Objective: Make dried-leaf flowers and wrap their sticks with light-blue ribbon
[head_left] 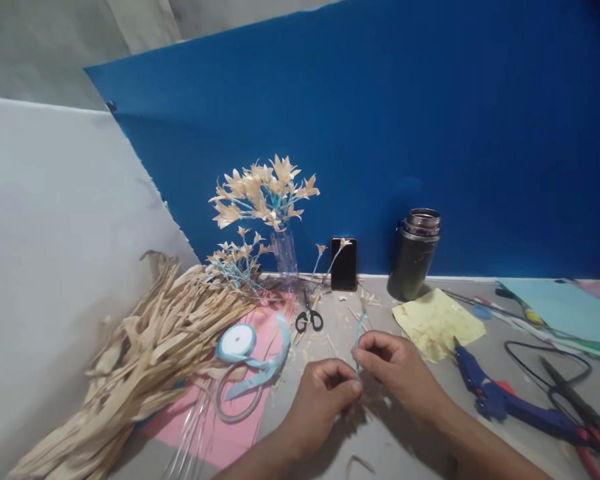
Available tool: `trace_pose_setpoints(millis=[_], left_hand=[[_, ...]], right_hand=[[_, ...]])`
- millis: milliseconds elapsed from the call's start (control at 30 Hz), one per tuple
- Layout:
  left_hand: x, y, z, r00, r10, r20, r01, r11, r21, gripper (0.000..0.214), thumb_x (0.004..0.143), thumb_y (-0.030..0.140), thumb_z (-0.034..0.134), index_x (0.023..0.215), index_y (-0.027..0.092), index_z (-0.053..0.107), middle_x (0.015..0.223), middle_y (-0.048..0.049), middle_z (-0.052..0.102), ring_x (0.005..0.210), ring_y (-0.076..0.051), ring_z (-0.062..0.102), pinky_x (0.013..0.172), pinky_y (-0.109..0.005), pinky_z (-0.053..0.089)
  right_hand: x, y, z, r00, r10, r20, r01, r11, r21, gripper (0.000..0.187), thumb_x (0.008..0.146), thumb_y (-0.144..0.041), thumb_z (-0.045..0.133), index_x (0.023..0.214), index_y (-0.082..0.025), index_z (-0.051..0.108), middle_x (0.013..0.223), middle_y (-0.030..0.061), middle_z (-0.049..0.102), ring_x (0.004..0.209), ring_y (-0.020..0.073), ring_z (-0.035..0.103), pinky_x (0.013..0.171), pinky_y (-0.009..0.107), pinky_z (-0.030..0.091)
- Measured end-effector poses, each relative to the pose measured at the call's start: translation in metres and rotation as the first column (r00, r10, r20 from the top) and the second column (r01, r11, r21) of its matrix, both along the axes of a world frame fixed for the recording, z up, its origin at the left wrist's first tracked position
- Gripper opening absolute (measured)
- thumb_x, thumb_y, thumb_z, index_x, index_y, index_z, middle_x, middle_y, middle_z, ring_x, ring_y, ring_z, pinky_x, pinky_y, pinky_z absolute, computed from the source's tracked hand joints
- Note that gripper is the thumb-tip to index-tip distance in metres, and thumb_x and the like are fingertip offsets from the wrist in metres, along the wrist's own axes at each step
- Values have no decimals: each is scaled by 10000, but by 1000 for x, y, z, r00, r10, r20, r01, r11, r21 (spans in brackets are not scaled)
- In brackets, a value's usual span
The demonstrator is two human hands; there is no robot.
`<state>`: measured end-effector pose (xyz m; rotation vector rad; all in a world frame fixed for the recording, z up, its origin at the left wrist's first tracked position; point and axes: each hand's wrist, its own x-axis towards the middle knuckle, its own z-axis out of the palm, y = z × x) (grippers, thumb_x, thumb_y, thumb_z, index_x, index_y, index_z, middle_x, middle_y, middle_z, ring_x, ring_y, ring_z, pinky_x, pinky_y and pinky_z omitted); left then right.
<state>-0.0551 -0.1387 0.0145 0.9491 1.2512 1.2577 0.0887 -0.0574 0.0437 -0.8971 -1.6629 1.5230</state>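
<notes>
Between my two hands stands a small handmade flower, its pale head up and its thin stem wrapped in light blue. My right hand pinches the stem partway down. Lower on the same stem, the thumb and fingers of my left hand are closed around it. A roll of light blue ribbon lies to the left, with a loose length trailing across a ring-shaped roll. Small black scissors rest just beyond my hands.
Dried husks spread over pink paper at left. A clear vase holds pale flowers behind, beside a phone and a dark flask. At right are yellow paper, a blue glue gun and large scissors.
</notes>
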Motion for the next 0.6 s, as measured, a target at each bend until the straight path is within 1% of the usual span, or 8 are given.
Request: trace_pose_setpoints(millis=[67, 133, 167, 233, 300, 367, 467, 600], left_hand=[[-2, 1, 3, 999, 36, 19, -36, 999, -5, 234, 703, 345, 747, 676, 139, 640, 545, -8, 563, 476, -105, 479, 511, -253, 386], [-8, 6, 9, 993, 114, 41, -114, 993, -11, 246, 711, 360, 747, 689, 145, 629, 565, -8, 578, 482, -109, 497, 512, -255, 418], [-13, 10, 14, 987, 157, 46, -157, 988, -8, 254, 711, 369, 749, 698, 148, 624, 586, -11, 594, 485, -109, 505, 510, -253, 427], [-24, 21, 24, 977, 213, 18, -213, 977, 14, 269, 702, 379, 756, 703, 148, 619, 636, -24, 631, 498, -106, 520, 505, -244, 436], [-37, 35, 33, 972, 230, -52, -227, 972, 59, 269, 699, 379, 752, 694, 145, 619, 661, -33, 651, 514, -107, 538, 505, -234, 439], [-49, 53, 37, 959, 249, -136, -234, 965, 114, 252, 711, 371, 726, 676, 148, 615, 642, -26, 640, 515, -110, 544, 501, -227, 436], [-61, 84, 34, 927, 306, -218, -269, 945, 185, 200, 746, 347, 657, 688, 161, 611, 628, -8, 622, 501, -111, 529, 476, -221, 414], [-69, 127, 21, 852, 393, -345, -325, 915, 241, 141, 771, 282, 602, 681, 174, 614, 611, 10, 593, 530, -120, 535, 465, -205, 378]], right_hand=[[0, 1, -1, 1000, -12, 15, 12, 999, -39, 253, 751, -412, 710, 823, -170, 698, 681, -18, 577, 592, 122, 443, 557, 256, 356], [-1, 4, -2, 999, -8, 34, 11, 996, -92, 306, 745, -417, 705, 921, -167, 720, 710, -8, 604, 580, 123, 448, 548, 259, 355], [-1, 5, -2, 999, 6, 46, -1, 993, -114, 315, 737, -417, 704, 923, -164, 723, 701, -6, 605, 571, 123, 449, 548, 262, 356], [-1, 8, -3, 996, 48, 72, -38, 991, -132, 275, 719, -406, 698, 844, -162, 721, 657, -8, 590, 559, 126, 456, 553, 268, 360], [-1, 11, -5, 993, 72, 93, -61, 992, -112, 228, 707, -386, 691, 770, -168, 708, 624, -9, 574, 563, 133, 464, 561, 272, 362], [0, 13, -7, 991, 78, 108, -70, 995, -75, 200, 709, -370, 677, 748, -175, 703, 613, -9, 565, 573, 140, 467, 568, 276, 358], [1, 17, -12, 988, 94, 120, -90, 995, -38, 171, 714, -343, 650, 740, -180, 694, 607, -10, 553, 578, 140, 452, 574, 278, 346], [3, 20, -15, 983, 128, 134, -125, 992, -32, 159, 709, -315, 602, 721, -169, 661, 595, -12, 536, 577, 137, 451, 569, 271, 331]])
